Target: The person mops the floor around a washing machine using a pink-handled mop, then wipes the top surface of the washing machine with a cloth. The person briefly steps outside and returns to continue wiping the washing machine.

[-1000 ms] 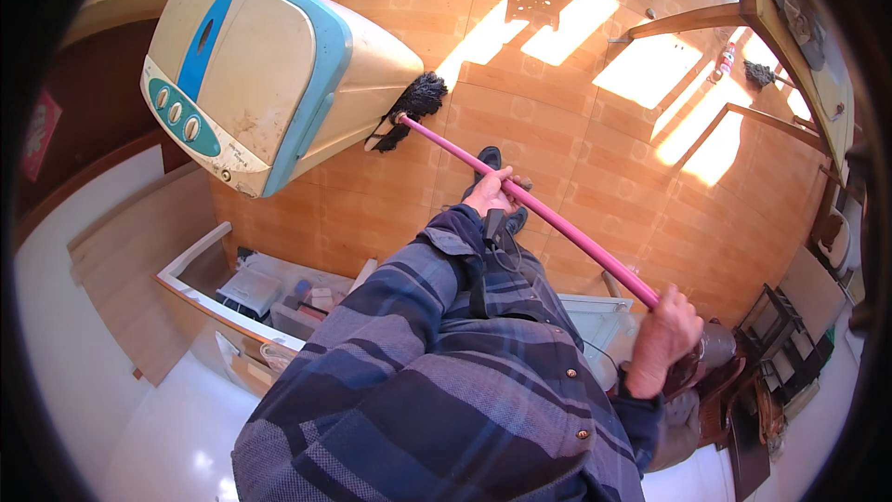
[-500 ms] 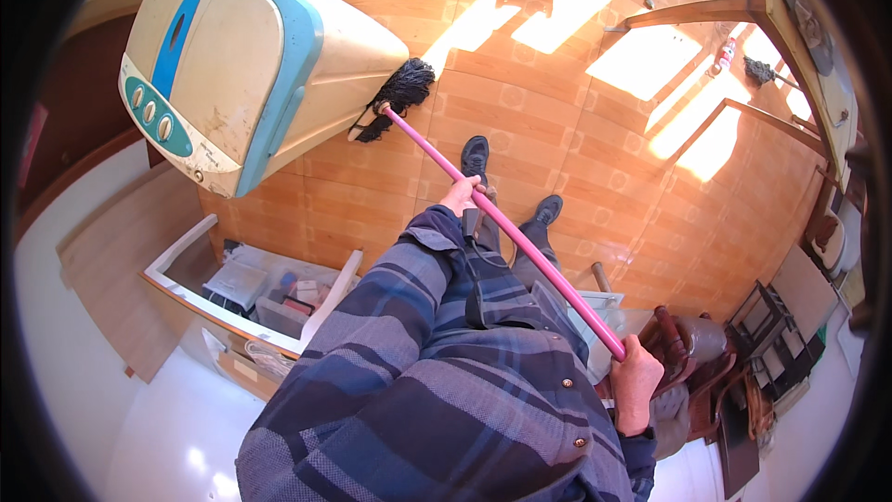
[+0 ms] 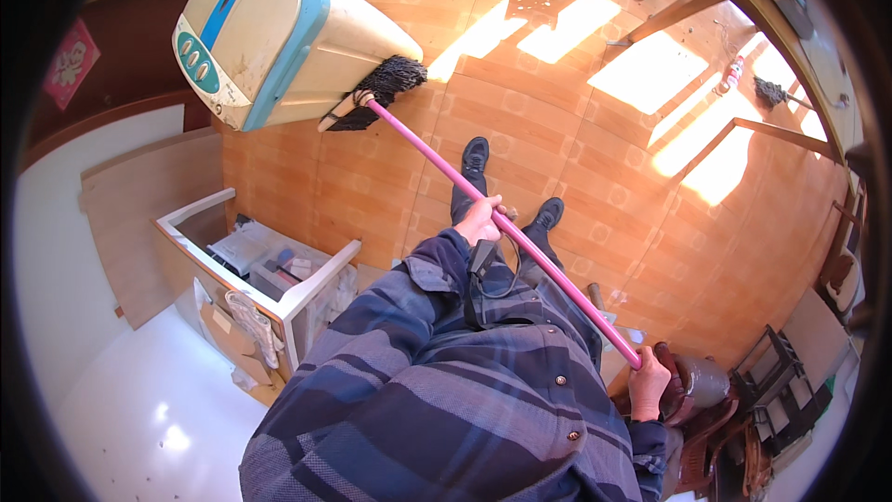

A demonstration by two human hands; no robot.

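I hold a broom with a long pink handle (image 3: pixel 548 265) in both hands. My left hand (image 3: pixel 480 220) grips the handle about halfway down, above my dark shoes (image 3: pixel 476 154). My right hand (image 3: pixel 648 381) is closed around the upper end of the handle, low at the right. The black bristle head (image 3: pixel 388 82) rests on the wooden floor (image 3: pixel 595 158), touching the bottom edge of a white and blue washing machine (image 3: pixel 269 33). My striped blue sleeve and jacket fill the lower middle of the view.
An open white-framed box (image 3: pixel 279 302) with clutter inside stands at the left, beside a white surface (image 3: pixel 139 409). Wooden table legs (image 3: pixel 734 125) rise at the upper right. Dark chairs and racks (image 3: pixel 771 381) crowd the lower right. Sun patches lie on the floor.
The broom head has slid a little left, up against the washing machine's base. My right hand has dropped lower with the handle's end.
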